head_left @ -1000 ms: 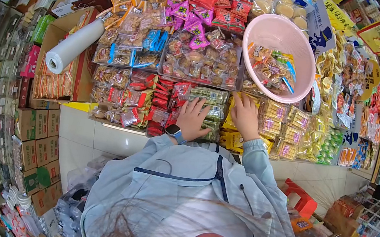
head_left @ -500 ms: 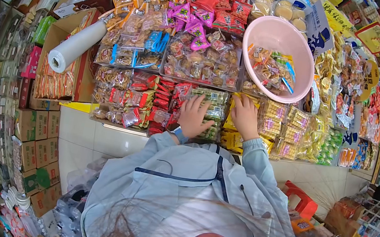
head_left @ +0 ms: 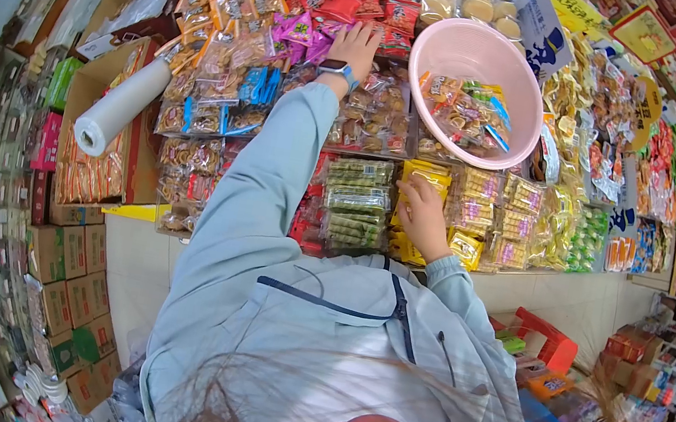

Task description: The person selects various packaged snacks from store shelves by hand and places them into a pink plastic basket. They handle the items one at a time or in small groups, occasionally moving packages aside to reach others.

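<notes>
Left hand reaching out, fingers extended and not closed on anything, at the near edge of the red packets, beside the purple packets. Right hand over the yellow packets, fingers slightly bent; can't tell if gripping. Green packets just left of those. Pink basin beyond, part-filled with bagged snacks.

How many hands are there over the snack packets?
2: the left hand is at the red packets, and the right hand is over the yellow packets. No others are visible.
</notes>
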`<act>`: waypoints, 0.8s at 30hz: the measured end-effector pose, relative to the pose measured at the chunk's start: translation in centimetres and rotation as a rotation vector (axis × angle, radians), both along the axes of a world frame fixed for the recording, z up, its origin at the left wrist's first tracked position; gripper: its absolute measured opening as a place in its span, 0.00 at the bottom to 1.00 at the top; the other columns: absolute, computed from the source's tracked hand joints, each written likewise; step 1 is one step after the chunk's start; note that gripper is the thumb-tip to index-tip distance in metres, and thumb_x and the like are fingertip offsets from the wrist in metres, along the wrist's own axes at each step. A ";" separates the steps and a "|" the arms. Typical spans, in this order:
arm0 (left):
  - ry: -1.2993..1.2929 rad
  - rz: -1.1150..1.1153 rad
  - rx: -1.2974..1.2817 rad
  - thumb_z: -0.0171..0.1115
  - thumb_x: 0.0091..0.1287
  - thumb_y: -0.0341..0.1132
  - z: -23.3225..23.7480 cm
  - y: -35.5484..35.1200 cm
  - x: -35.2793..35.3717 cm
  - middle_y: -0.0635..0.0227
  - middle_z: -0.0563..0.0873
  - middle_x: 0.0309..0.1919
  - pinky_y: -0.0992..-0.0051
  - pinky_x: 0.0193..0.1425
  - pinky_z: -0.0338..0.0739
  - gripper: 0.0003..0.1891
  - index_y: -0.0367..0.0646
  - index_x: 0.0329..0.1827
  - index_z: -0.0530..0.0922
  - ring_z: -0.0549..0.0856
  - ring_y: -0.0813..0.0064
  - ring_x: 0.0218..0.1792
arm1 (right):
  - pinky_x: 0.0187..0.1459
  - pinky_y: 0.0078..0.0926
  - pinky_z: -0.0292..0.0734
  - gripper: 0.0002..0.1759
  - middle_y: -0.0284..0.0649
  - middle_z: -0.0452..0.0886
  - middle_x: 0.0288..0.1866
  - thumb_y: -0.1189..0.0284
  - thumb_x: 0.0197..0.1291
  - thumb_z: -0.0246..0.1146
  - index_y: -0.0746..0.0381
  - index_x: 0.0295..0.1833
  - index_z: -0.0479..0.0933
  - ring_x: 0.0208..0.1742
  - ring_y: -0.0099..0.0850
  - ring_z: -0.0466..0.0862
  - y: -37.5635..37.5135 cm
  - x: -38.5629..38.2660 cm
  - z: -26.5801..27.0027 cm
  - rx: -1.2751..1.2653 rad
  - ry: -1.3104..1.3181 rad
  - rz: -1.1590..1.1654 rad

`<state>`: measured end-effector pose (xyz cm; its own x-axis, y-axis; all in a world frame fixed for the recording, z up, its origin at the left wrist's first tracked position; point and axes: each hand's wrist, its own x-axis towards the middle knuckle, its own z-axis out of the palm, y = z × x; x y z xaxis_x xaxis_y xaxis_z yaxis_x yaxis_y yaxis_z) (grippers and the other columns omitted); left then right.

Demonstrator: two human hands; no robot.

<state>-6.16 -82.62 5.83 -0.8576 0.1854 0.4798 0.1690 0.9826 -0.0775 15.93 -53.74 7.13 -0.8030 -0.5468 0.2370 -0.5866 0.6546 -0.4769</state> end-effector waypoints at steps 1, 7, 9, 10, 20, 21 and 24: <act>-0.031 0.015 0.020 0.54 0.67 0.35 -0.2 0.3 -0.9 0.58 0.73 0.68 0.52 0.72 0.63 0.25 0.51 0.69 0.70 0.70 0.57 0.70 | 0.63 0.44 0.69 0.23 0.46 0.74 0.62 0.74 0.55 0.65 0.59 0.59 0.76 0.64 0.47 0.73 0.1 0.2 0.2 -0.003 -0.008 0.013; -0.146 0.022 -0.032 0.51 0.67 0.33 0.1 1.7 -2.2 0.61 0.81 0.50 0.52 0.57 0.74 0.17 0.56 0.58 0.77 0.80 0.56 0.51 | 0.60 0.42 0.71 0.18 0.43 0.77 0.57 0.76 0.56 0.63 0.60 0.53 0.78 0.60 0.44 0.76 0.7 1.0 -0.7 -0.081 -0.016 -0.047; -0.042 -0.043 0.025 0.55 0.63 0.30 0.7 1.3 -1.4 0.63 0.79 0.44 0.55 0.50 0.77 0.15 0.55 0.53 0.78 0.80 0.58 0.45 | 0.59 0.42 0.72 0.17 0.43 0.77 0.56 0.77 0.56 0.63 0.60 0.53 0.79 0.59 0.44 0.76 0.6 1.1 -0.8 -0.094 -0.014 -0.051; -0.051 -0.057 0.030 0.56 0.62 0.30 1.2 1.1 -1.1 0.62 0.79 0.44 0.56 0.50 0.77 0.15 0.55 0.52 0.77 0.80 0.57 0.45 | 0.60 0.42 0.71 0.17 0.44 0.77 0.57 0.78 0.56 0.63 0.61 0.53 0.78 0.60 0.45 0.76 0.6 1.1 -0.8 -0.099 -0.027 -0.050; -0.066 -0.168 0.425 0.60 0.60 0.27 1.5 -1.7 -0.1 0.52 0.79 0.38 0.53 0.46 0.76 0.10 0.39 0.42 0.72 0.79 0.47 0.43 | 0.60 0.42 0.72 0.15 0.44 0.79 0.55 0.79 0.57 0.62 0.61 0.51 0.79 0.58 0.46 0.77 -0.1 -0.3 -1.4 -0.123 -0.028 -0.014; -0.061 -0.123 0.457 0.59 0.60 0.27 1.1 -2.0 -0.2 0.51 0.80 0.37 0.54 0.46 0.75 0.09 0.38 0.41 0.71 0.80 0.47 0.43 | 0.60 0.43 0.72 0.14 0.44 0.79 0.56 0.79 0.57 0.62 0.61 0.50 0.79 0.59 0.46 0.77 -0.1 -0.4 -1.4 -0.119 -0.037 -0.011; -0.135 0.003 0.632 0.62 0.59 0.28 -0.1 -2.7 0.1 0.54 0.82 0.33 0.55 0.42 0.76 0.07 0.40 0.38 0.74 0.82 0.50 0.39 | 0.61 0.43 0.71 0.14 0.44 0.78 0.56 0.79 0.57 0.62 0.62 0.50 0.79 0.59 0.46 0.77 0.4 -0.3 -1.1 -0.112 -0.037 -0.003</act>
